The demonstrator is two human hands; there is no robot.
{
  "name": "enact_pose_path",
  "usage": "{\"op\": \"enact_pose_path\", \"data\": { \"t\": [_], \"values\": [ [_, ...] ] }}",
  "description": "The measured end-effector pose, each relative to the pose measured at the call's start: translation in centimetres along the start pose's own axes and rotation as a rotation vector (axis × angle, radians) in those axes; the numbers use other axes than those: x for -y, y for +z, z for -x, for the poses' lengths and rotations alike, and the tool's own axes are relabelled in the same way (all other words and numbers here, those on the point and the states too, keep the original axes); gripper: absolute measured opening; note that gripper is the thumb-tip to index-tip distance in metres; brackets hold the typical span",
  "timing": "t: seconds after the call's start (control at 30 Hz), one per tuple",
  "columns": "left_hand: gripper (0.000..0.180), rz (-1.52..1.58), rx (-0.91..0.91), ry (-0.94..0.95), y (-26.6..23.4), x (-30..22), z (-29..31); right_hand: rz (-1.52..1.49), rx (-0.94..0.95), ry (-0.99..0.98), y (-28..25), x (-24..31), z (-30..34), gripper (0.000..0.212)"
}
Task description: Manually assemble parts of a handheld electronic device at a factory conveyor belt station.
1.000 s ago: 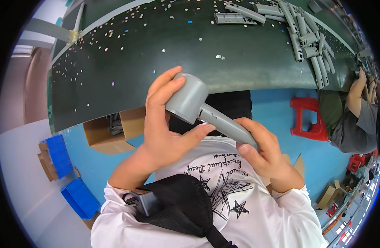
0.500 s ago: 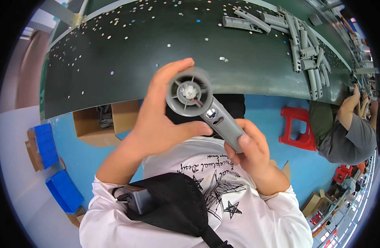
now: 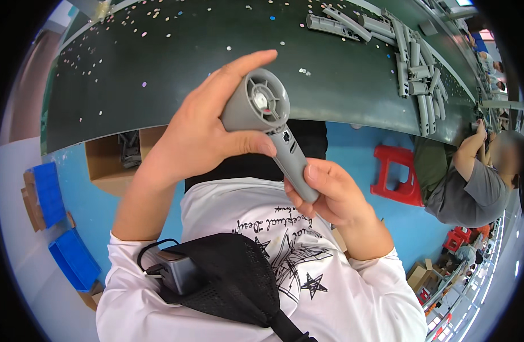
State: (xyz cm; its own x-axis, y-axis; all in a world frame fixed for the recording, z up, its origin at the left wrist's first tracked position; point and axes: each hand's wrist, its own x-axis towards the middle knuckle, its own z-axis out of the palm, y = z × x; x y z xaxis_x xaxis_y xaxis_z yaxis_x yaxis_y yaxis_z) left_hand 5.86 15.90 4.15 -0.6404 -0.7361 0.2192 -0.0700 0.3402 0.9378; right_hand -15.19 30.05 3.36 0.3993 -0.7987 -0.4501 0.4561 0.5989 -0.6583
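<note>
I hold a grey hair dryer [image 3: 239,111] in front of me, just past the near edge of the dark green table. Its wide round barrel end faces up toward me and shows a spoked ring with a pale centre. My left hand [image 3: 196,122] is closed around the barrel, thumb near the neck and index finger stretched along the far side. The handle slants down to the right, with small dark slots near its top. My right hand [image 3: 336,191] grips the lower end of the handle between thumb and fingers.
Several grey handle shells [image 3: 402,74] lie piled on the table [image 3: 188,74] at the right, among scattered small dots. An open cardboard box [image 3: 108,171] with grey parts stands below left. A red stool [image 3: 396,176] and a seated co-worker [image 3: 473,191] are at the right.
The hair dryer has moved slightly away and left, and its barrel has tilted so more of its outer side shows. Both hands have moved along with it.
</note>
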Motion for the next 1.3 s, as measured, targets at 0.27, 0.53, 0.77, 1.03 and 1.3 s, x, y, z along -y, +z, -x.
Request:
{"op": "enact_pose_path", "data": {
  "t": [0.27,0.53,0.77,1.03,1.3],
  "values": [
    [0.084,0.003,-0.023,-0.008,0.1,0.5,-0.2,0.277,-0.241,-0.362,1.5,-1.1,0.6,0.053],
    [0.087,0.081,-0.066,0.004,0.2,0.4,0.2,0.570,-0.301,-0.409,1.0,-0.7,2.0,0.044],
    [0.094,0.126,-0.074,0.019,0.6,0.7,0.6,0.570,-0.275,-0.467,1.6,-0.6,1.9,0.049],
    [0.105,0.306,-0.054,0.140,0.5,1.8,0.8,0.619,-0.264,-0.602,1.2,-0.9,2.2,0.039],
    [0.111,0.391,-0.032,0.341,0.6,3.0,1.0,0.535,-0.234,-0.626,1.1,-1.0,2.5,0.039]
  ]
}}
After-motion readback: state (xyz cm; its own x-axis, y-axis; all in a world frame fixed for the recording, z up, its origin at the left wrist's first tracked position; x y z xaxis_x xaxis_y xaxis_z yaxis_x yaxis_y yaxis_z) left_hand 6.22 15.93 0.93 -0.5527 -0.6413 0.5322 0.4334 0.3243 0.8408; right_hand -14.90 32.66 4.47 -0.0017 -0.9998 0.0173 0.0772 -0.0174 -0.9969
